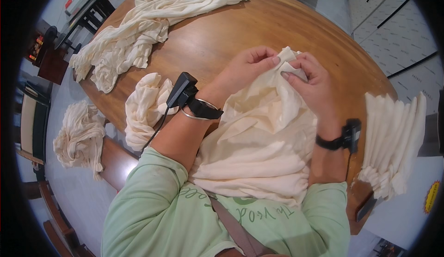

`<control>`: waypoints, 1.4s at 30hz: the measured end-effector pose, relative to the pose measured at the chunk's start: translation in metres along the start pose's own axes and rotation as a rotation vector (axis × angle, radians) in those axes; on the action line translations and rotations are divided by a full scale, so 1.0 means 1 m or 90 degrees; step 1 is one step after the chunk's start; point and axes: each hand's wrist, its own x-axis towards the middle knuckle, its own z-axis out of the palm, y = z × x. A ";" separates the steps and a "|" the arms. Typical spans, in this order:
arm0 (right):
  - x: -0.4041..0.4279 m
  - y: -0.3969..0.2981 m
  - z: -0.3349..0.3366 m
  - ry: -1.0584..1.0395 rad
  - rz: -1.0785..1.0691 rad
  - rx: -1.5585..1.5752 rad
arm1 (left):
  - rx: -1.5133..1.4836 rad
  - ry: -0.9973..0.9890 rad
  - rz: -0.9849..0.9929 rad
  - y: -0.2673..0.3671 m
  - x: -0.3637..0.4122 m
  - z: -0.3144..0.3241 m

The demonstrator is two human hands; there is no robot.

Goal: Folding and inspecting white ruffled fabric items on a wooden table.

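A large cream knit fabric piece (256,142) spreads from the table's near side up against my chest. My left hand (258,61) pinches its gathered far edge between thumb and fingers. Close beside it, my right hand (308,76) grips the same edge, where a ribbed band (289,68) folds over. The fingertips of both hands are only a short way apart. Each wrist wears a black strapped device, and the left also has a metal bangle (197,117).
Long cream fabric pieces (138,28) lie heaped at the table's (208,35) far left. A crumpled ribbed bundle (144,111) sits left of my arm. Another heap (81,135) rests lower left. Several rolled pieces (392,139) lie at the right edge, near a dark flat object (366,206).
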 end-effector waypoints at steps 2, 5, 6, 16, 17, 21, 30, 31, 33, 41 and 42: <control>0.000 -0.004 -0.003 0.023 0.013 -0.029 | -0.005 0.009 0.005 0.000 0.001 -0.002; 0.003 -0.011 -0.007 0.064 0.016 -0.080 | 0.062 0.068 0.029 0.002 0.002 -0.005; 0.003 -0.011 -0.008 0.085 0.010 -0.103 | 0.071 0.055 0.027 0.004 0.000 -0.002; 0.001 -0.005 0.002 0.099 -0.068 -0.107 | 0.066 0.077 0.013 0.000 0.001 0.007; 0.002 -0.010 -0.001 0.138 -0.085 -0.127 | 0.066 0.076 0.013 0.002 0.002 0.007; -0.010 -0.026 -0.018 -0.158 -0.023 0.315 | 0.050 0.145 -0.018 0.005 -0.001 0.002; 0.000 -0.012 0.000 0.089 -0.027 0.051 | -0.025 0.040 0.010 -0.001 -0.002 0.012; 0.001 -0.012 -0.001 0.088 -0.028 0.052 | -0.022 0.029 0.009 -0.001 -0.003 0.012; 0.003 -0.014 -0.002 0.135 -0.007 -0.035 | -0.020 0.017 0.007 0.000 -0.003 0.011; 0.003 -0.010 0.001 0.130 -0.087 -0.023 | -0.054 0.035 0.003 0.008 -0.004 0.020; 0.003 -0.010 0.002 0.117 -0.098 -0.016 | -0.054 0.036 0.003 0.006 -0.004 0.019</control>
